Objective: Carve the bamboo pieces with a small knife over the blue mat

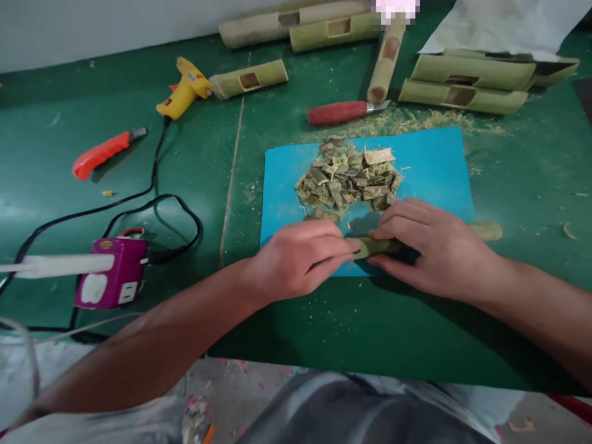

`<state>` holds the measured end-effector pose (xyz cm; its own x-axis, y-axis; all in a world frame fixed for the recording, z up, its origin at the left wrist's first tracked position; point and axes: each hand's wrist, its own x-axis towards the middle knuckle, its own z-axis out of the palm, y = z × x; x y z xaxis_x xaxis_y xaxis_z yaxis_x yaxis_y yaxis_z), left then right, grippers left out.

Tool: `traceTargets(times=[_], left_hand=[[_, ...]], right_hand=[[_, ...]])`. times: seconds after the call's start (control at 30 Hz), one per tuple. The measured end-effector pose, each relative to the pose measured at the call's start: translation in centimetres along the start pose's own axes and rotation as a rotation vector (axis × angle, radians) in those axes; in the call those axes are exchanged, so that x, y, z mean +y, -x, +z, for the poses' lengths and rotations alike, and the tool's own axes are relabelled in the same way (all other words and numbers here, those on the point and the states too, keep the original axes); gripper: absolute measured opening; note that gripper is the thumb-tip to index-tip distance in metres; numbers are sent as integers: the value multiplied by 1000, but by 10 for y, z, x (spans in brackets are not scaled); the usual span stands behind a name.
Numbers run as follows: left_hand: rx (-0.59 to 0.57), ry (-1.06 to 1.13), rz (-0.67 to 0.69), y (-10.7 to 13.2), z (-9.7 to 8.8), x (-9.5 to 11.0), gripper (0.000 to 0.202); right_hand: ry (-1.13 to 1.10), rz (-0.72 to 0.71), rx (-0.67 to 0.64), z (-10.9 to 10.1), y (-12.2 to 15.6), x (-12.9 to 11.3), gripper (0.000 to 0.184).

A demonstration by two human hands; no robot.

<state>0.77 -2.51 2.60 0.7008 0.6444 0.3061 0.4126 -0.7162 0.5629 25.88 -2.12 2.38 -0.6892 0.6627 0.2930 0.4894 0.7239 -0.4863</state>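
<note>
A slim green bamboo piece lies across the near edge of a blue mat, its rounded far end sticking out past my right wrist. My left hand is closed, thumb and fingers pinched at the bamboo's left end; a small dark spot shows at the fingertips, too small to name. Fingers and thumb of my right hand close round the bamboo's middle, partly hiding it. Just beyond both hands, a heap of bamboo chips rests on the mat.
Behind the mat lie a red-handled knife and several bamboo tubes with cut windows, including a short tube. To the left are a yellow glue gun, an orange-handled cutter and a purple power adapter with black cords.
</note>
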Motion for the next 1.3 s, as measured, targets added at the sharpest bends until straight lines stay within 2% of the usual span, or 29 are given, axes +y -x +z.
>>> traceTargets(times=[0.33, 0.47, 0.57, 0.73, 0.9, 1.1, 1.3], left_hand=[[10, -59, 24, 2, -1, -1, 20], [6, -67, 94, 2, 0, -2, 20], [13, -102, 77, 1, -1, -2, 20], [-1, -120, 188, 0, -6, -3, 19], [70, -161, 144, 0, -12, -4, 15], [70, -187, 184, 3, -9, -2, 13], [74, -188, 89, 3, -8, -2, 13]], right_hand=[[-26, -7, 7, 1, -1, 1, 11], [-29, 0, 5, 1, -1, 2, 11], [-30, 10, -7, 1, 0, 3, 12], [-19, 11, -14, 1, -1, 2, 13], [73, -46, -12, -2, -2, -1, 18], [269, -119, -22, -6, 0, -8, 24], [303, -108, 6, -3, 3, -9, 24]])
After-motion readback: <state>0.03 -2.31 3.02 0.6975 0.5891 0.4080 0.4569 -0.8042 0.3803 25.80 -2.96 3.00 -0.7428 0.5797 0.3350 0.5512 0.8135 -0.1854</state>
